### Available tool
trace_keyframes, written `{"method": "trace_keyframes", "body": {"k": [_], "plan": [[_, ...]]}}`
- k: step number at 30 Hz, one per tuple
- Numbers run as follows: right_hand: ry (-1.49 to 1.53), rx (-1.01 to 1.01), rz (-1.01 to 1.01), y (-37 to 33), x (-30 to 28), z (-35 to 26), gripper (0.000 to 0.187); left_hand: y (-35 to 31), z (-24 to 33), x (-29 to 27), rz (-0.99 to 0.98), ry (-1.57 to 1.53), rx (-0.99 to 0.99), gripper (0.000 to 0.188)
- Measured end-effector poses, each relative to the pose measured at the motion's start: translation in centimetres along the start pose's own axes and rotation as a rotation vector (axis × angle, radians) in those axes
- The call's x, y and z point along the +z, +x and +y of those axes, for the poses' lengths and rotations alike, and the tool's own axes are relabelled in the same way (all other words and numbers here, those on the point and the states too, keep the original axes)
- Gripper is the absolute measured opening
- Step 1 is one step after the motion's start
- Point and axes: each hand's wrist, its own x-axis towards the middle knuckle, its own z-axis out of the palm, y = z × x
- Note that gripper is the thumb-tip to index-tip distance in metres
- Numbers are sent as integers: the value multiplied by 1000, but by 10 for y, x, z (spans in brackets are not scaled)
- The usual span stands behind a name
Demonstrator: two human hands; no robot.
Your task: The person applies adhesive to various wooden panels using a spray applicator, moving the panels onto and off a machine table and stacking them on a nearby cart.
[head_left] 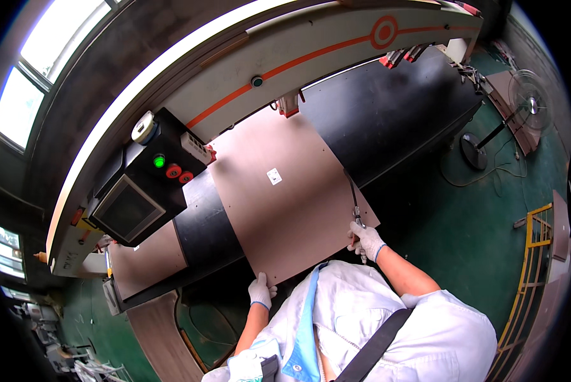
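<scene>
A large brown board (285,210) with a small white label (274,176) and a few small holes lies across the black machine table. At its near left corner, my gloved left hand (261,291) grips the edge, its fingers partly hidden. My right hand (365,242), also gloved, is closed round an air blow gun (358,216) beside the near right corner. The gun's long thin nozzle points away from me over the board's right edge.
A beam with red clamps (288,104) spans the black table (387,114). The control box (129,207) hangs at left, above a second brown board (148,261). On the green floor at right stand a fan (532,102) and a yellow rack (530,254).
</scene>
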Motion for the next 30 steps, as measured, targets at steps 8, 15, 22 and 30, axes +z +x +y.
{"method": "trace_keyframes", "body": {"k": [8, 15, 22, 30], "plan": [[-198, 65, -61, -24, -26, -20, 46, -34, 23, 38, 403, 806, 806, 78], [232, 57, 444, -24, -81, -23, 36, -34, 27, 113, 123, 1398, 1251, 77], [-612, -8, -113, -60, -63, -44, 40, -37, 41, 126, 128, 1502, 1193, 58], [-1415, -168, -503, -74, 9, -77, 66, -33, 44, 128, 85, 1534, 1150, 51]]}}
